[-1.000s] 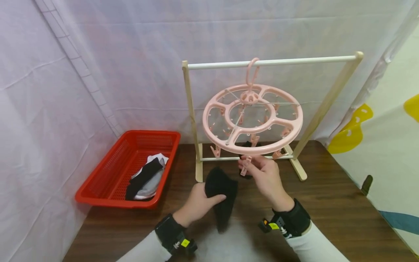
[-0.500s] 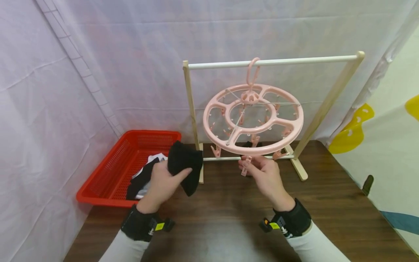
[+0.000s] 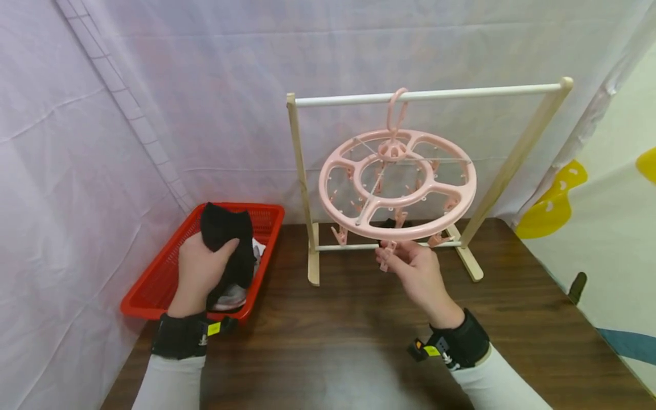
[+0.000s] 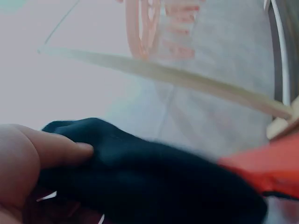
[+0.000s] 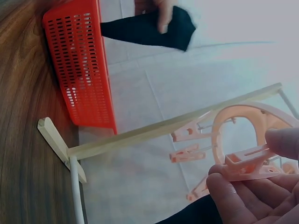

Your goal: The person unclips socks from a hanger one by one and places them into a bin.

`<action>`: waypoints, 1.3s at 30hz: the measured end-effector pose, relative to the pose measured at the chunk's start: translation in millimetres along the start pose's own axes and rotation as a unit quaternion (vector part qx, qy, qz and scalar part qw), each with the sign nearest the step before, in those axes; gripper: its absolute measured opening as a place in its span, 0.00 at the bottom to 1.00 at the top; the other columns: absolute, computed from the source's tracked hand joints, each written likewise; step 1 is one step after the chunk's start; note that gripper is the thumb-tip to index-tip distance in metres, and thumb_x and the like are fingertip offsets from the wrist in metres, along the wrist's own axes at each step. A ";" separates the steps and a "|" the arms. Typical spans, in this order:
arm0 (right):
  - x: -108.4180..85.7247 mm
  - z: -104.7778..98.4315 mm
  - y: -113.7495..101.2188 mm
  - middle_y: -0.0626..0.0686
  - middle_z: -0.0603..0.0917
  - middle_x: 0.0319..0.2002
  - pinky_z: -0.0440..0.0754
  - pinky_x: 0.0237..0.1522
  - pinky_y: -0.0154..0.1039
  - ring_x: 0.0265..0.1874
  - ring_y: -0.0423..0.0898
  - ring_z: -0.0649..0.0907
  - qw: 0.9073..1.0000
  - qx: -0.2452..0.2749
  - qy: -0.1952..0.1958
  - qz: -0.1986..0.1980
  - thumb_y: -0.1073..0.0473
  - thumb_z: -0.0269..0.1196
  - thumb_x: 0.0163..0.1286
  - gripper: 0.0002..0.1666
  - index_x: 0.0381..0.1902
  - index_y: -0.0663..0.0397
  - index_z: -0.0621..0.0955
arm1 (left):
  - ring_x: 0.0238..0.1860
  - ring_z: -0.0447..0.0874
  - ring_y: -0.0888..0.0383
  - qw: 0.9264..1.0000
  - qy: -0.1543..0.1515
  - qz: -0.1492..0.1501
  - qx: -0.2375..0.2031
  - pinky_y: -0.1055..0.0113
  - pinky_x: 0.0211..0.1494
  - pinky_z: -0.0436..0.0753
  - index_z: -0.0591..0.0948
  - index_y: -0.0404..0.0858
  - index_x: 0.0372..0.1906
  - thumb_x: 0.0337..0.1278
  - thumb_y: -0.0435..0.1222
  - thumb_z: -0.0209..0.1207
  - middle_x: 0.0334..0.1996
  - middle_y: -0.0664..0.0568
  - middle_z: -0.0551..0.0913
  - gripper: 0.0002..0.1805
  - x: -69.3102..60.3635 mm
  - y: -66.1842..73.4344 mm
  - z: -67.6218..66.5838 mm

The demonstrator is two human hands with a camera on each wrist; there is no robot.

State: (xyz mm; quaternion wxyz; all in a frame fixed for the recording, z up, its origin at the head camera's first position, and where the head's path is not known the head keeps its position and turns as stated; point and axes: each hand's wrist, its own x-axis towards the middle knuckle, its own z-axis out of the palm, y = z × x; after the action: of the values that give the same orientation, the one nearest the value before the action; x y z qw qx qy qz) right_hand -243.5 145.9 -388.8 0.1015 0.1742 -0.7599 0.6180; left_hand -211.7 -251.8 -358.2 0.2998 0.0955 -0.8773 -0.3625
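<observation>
My left hand [image 3: 200, 267] grips a black sock [image 3: 230, 239] over the red basket [image 3: 146, 310], its thumb pressed across the fabric. In the left wrist view the same sock [image 4: 154, 172] fills the lower part. With thumb and fingers, my right hand [image 3: 417, 273] pinches a pink clothespin [image 3: 388, 256] under the front rim of the round pink drying hanger [image 3: 405, 232]. The right wrist view shows that clothespin [image 5: 247, 163] close up, with nothing visible in it. Another black cloth piece [image 5: 198, 212] shows below the right fingers, mostly hidden behind the hand in the head view.
The hanger hooks over the white bar [image 3: 461, 95] of a wooden stand [image 3: 517, 159], with several clothespins dangling. White and grey cloths [image 3: 230, 299] lie in the basket. The brown table [image 3: 328, 341] spreads in front; a white curtain [image 3: 205, 85] stands behind.
My left hand has carried the black sock leftward from in front of the stand to above the red basket. My right hand has stayed at the clothespin.
</observation>
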 end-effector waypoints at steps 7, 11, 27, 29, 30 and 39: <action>0.1 1.2 -1.9 0.66 0.92 0.41 0.90 0.39 0.33 0.36 0.37 0.91 1.000 0.003 -0.002 0.022 0.62 0.69 0.74 0.18 0.54 0.72 0.84 | 0.46 0.86 0.30 0.992 -0.087 -0.003 0.090 0.37 0.51 0.82 0.84 0.27 0.42 0.65 0.44 0.66 0.42 0.28 0.89 0.20 12.2 -26.1 6.4; 0.8 0.2 -2.8 0.66 0.92 0.42 0.90 0.39 0.32 0.37 0.36 0.91 1.000 0.002 -0.002 0.015 0.63 0.68 0.74 0.17 0.54 0.72 0.84 | 0.46 0.86 0.31 0.987 -0.118 0.004 0.107 0.36 0.54 0.82 0.84 0.26 0.45 0.67 0.43 0.64 0.44 0.28 0.89 0.20 14.0 -29.4 8.3; 1.3 -5.6 -11.1 0.75 0.89 0.47 0.91 0.42 0.37 0.38 0.37 0.92 0.998 0.063 0.002 -0.002 0.70 0.63 0.76 0.14 0.53 0.79 0.79 | 0.46 0.86 0.41 0.982 -0.159 -0.002 0.099 0.44 0.53 0.84 0.80 0.32 0.61 0.68 0.40 0.64 0.47 0.36 0.90 0.22 5.0 -10.9 10.5; 1.2 -6.1 -10.9 0.74 0.89 0.46 0.91 0.42 0.37 0.38 0.37 0.92 0.998 0.062 0.002 -0.002 0.70 0.63 0.76 0.14 0.53 0.79 0.80 | 0.48 0.87 0.41 0.983 -0.158 -0.005 0.092 0.44 0.55 0.84 0.80 0.33 0.62 0.69 0.40 0.64 0.49 0.37 0.90 0.22 4.2 -10.0 10.6; 1.1 -6.3 -10.7 0.74 0.89 0.46 0.91 0.41 0.36 0.37 0.37 0.92 0.998 0.061 0.002 -0.003 0.70 0.63 0.76 0.14 0.53 0.79 0.80 | 0.48 0.88 0.41 0.984 -0.156 -0.004 0.089 0.44 0.55 0.84 0.80 0.34 0.62 0.69 0.40 0.64 0.49 0.37 0.91 0.22 3.6 -9.5 10.9; 1.1 -8.1 -11.9 0.65 0.92 0.43 0.91 0.40 0.34 0.36 0.37 0.92 0.998 0.061 0.008 -0.013 0.69 0.65 0.75 0.14 0.52 0.78 0.81 | 0.37 0.88 0.50 0.996 -0.045 0.070 0.036 0.57 0.43 0.82 0.86 0.40 0.50 0.69 0.40 0.66 0.38 0.47 0.93 0.11 -8.2 12.3 17.4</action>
State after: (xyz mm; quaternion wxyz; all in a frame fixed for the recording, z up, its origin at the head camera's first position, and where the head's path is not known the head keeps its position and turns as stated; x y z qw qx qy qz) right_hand -240.4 151.5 -376.0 0.1050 0.1847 -0.7179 0.6630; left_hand -214.9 -229.7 -363.1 0.2814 0.0282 -0.9068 -0.3126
